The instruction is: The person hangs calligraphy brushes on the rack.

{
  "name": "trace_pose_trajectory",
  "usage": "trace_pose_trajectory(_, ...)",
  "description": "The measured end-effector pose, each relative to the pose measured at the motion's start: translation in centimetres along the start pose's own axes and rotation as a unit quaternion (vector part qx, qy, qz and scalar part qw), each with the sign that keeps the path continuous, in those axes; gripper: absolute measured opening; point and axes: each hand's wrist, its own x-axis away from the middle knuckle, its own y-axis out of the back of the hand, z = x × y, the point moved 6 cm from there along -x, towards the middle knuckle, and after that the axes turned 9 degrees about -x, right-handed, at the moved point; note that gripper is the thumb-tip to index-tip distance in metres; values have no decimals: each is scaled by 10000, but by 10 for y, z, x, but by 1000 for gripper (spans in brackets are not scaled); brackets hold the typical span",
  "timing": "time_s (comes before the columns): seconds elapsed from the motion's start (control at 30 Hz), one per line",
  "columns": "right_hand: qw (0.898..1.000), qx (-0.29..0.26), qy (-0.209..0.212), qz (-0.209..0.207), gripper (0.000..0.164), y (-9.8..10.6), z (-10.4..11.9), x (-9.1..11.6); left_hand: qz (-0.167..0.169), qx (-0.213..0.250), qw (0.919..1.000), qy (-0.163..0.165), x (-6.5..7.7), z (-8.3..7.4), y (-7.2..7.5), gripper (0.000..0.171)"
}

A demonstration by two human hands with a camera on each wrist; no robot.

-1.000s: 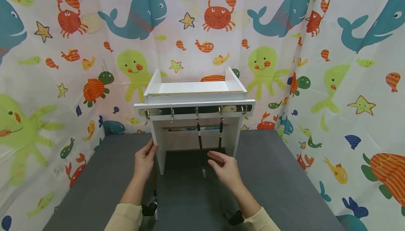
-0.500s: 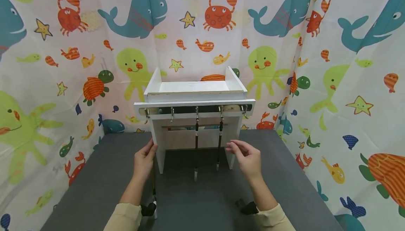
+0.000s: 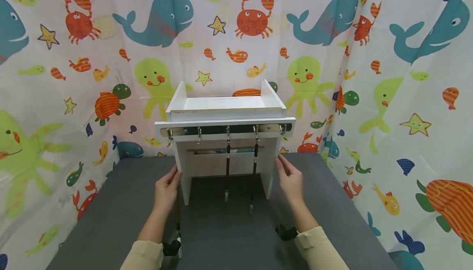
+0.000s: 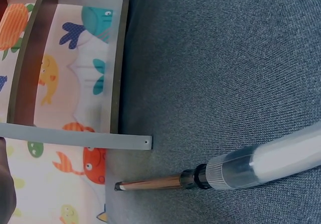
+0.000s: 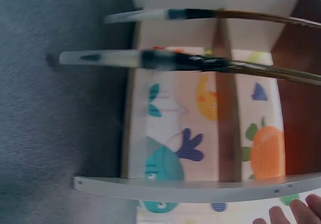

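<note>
A white shelf (image 3: 229,102) carries a metal hook rail (image 3: 212,130) along its front. From the middle hook hangs one brush (image 3: 227,167) and from the hook right of it another brush (image 3: 255,167), pale ends down; both also cross the right wrist view. Beside the shelf's left panel my left hand (image 3: 167,190) seems to pinch a third brush (image 3: 178,220) by its top, partly hidden. Its brown handle and pale end (image 4: 281,158) show close up in the left wrist view. My right hand (image 3: 291,179) holds nothing, fingers extended beside the right panel (image 3: 271,167).
Grey cloth (image 3: 229,237) covers the table. Behind and at both sides hangs a curtain (image 3: 221,64) printed with sea animals. The shelf's front left edge (image 4: 100,141) and right edge (image 5: 175,191) show up close in the wrist views.
My right hand has left the hanging brushes, moving right to the shelf's right side. Both hanging brushes have swung. The left hand stays by the left panel.
</note>
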Motion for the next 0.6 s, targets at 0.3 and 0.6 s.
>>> trace_pose_trajectory(0.3,9997,-2,-185,-150,44,-6,-26,-1,150,-98,9998,-123,1,2,-1,49)
trace_pose_trajectory(0.6,9995,-173,-199,-158,43,-7,-37,-7,440,-125,9990,-7,1,4,0,50)
